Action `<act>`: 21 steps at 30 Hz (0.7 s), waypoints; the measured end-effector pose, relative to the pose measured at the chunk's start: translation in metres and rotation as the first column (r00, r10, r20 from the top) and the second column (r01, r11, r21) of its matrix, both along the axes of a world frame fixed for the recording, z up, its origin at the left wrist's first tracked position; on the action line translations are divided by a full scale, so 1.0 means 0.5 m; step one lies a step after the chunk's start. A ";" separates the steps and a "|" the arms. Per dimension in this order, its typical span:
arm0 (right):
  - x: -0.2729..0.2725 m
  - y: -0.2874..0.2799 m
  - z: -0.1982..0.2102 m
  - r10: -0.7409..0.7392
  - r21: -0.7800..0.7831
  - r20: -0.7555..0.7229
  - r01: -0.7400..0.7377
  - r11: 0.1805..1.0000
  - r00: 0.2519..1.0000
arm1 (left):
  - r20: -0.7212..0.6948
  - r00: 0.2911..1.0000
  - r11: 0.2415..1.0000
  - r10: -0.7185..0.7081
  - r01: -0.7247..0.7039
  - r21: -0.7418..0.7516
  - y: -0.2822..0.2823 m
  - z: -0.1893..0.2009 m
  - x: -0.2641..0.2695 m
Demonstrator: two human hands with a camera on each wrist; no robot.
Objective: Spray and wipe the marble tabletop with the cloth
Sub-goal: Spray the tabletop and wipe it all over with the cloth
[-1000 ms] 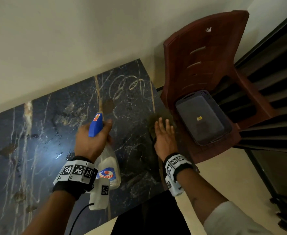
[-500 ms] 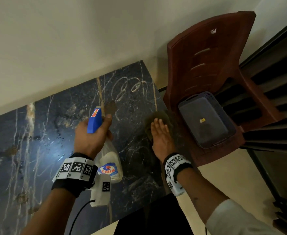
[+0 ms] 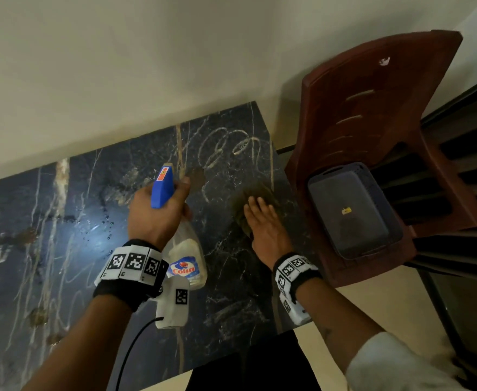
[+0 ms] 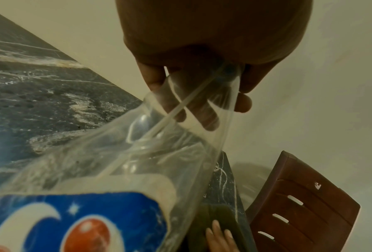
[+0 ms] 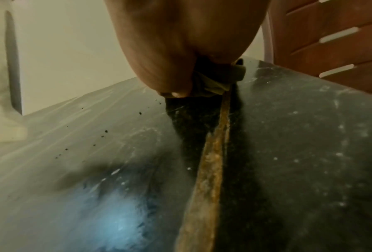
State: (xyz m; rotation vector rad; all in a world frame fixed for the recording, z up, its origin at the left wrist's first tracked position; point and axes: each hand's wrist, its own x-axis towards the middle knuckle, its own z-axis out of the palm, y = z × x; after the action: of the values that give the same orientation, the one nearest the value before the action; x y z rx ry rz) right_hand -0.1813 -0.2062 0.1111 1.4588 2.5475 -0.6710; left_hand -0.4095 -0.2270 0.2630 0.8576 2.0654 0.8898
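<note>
The dark blue marble tabletop (image 3: 62,249) with pale veins runs along a cream wall. My left hand (image 3: 158,213) grips the neck of a clear spray bottle (image 3: 188,258) with a blue trigger head (image 3: 162,186), held above the middle of the slab; the left wrist view shows my fingers (image 4: 157,80) curled round the bottle (image 4: 116,162). My right hand (image 3: 262,221) lies flat with straight fingers on a dark olive cloth (image 3: 245,198) near the slab's right end. In the right wrist view the cloth (image 5: 215,81) bunches under my palm. Spray droplets (image 3: 106,224) dot the marble.
A dark red plastic chair (image 3: 372,131) stands close against the right end of the table, with a grey lidded box (image 3: 350,210) on its seat. Dark shutter slats (image 3: 463,170) lie behind the chair. The wall (image 3: 119,66) borders the far edge of the slab.
My right hand has slid the cloth a little further away along the right end of the marble. The left hand with the bottle has stayed nearly in place.
</note>
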 end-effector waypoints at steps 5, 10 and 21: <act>0.051 0.075 -0.008 -0.177 0.077 0.061 0.172 0.982 0.982 | -0.009 1.000 0.999 0.017 -0.017 0.031 0.010 0.004 -0.023; 0.001 0.076 -0.001 -0.334 0.069 0.081 0.329 0.942 0.939 | -0.030 0.999 0.999 0.039 -0.039 0.029 0.003 0.003 -0.039; 0.060 0.130 -0.008 -0.237 0.077 0.040 0.234 0.969 0.971 | 0.007 1.000 1.000 0.013 -0.013 -0.002 0.034 0.009 -0.021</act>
State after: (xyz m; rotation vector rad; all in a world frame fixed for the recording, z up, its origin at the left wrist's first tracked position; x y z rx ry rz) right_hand -0.1512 -0.1412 0.1069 1.7983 2.4070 -0.5697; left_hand -0.4202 -0.2100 0.2676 0.8402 2.0680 0.8969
